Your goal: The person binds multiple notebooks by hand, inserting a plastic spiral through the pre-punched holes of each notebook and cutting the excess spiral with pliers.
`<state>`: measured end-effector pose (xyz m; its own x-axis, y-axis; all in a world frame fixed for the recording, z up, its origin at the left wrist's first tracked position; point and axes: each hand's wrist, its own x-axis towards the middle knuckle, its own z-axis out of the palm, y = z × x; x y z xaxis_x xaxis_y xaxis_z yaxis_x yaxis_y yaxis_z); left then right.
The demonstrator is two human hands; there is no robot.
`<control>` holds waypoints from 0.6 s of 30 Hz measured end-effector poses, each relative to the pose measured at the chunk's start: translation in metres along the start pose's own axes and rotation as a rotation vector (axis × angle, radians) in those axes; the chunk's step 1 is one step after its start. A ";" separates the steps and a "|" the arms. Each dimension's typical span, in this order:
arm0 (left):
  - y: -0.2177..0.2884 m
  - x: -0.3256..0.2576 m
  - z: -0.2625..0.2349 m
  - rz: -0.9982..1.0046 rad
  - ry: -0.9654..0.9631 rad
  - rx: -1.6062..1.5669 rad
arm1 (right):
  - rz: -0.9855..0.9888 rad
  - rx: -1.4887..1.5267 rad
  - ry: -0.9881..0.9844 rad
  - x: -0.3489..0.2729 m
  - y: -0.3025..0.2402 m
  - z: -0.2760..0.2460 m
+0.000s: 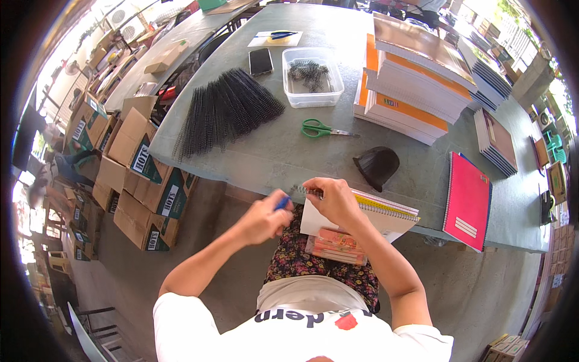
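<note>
My left hand is closed round a small tool with a blue handle; the rest of it is hidden or blurred. Fingers of my right hand pinch a dark spiral binding coil, whose loose end sticks out to the left. This coil runs along the spine of a spiral notebook with pale covers and a yellow edge. The notebook leans at the table's front edge, above my lap. Beneath it lies an orange-patterned packet.
On the grey table lie a pile of black coils, green scissors, a black cap-shaped object and a red notebook. Behind are a clear tub, a phone and stacked books. Cardboard boxes stand left.
</note>
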<state>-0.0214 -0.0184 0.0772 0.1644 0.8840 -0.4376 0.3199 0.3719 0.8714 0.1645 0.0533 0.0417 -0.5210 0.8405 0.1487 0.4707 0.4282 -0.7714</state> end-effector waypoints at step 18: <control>-0.005 0.017 0.008 -0.235 -0.171 0.001 | -0.205 0.016 -0.088 -0.003 -0.001 -0.002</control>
<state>-0.0126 -0.0077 0.0637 0.2402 0.7133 -0.6584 0.3690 0.5603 0.7416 0.1671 0.0510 0.0438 -0.6653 0.7038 0.2489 0.3379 0.5812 -0.7403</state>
